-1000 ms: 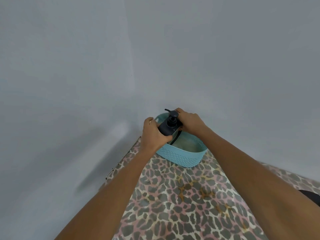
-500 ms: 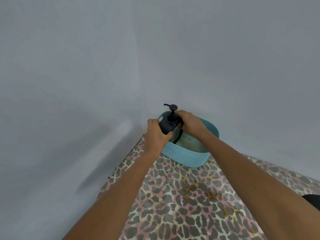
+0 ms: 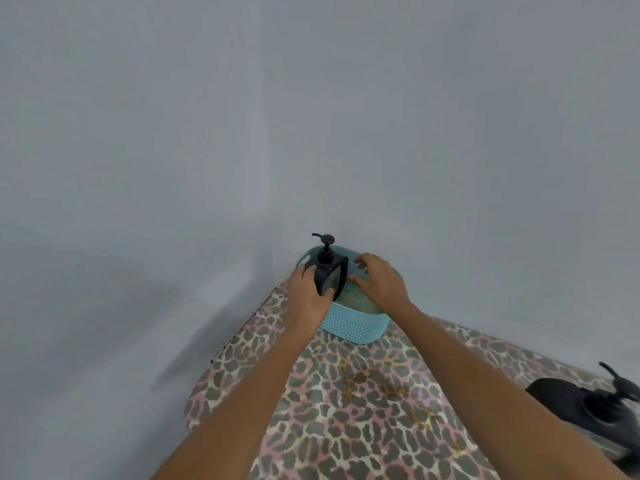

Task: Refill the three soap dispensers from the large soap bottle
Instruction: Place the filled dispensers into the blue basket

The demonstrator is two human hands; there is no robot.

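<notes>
A dark soap dispenser [image 3: 330,268] with a black pump head stands upright in the left end of a teal basket [image 3: 356,323] at the table's far corner. My left hand [image 3: 306,296] grips the dispenser's body from the left, thumb across its front. My right hand [image 3: 379,282] hovers just to the right of it over the basket, fingers spread and relaxed, holding nothing. A second dark dispenser [image 3: 599,407] shows blurred at the right edge of the table.
The table [image 3: 346,410] wears a leopard-print cloth and sits in a corner of grey walls. The basket stands against the back wall. The table's left edge runs close to the left wall.
My right hand has let go of the dispenser's pump and drawn back to the right. The dispenser now stands upright in the basket, still held by my left hand. The view shifted, showing another dispenser at right.
</notes>
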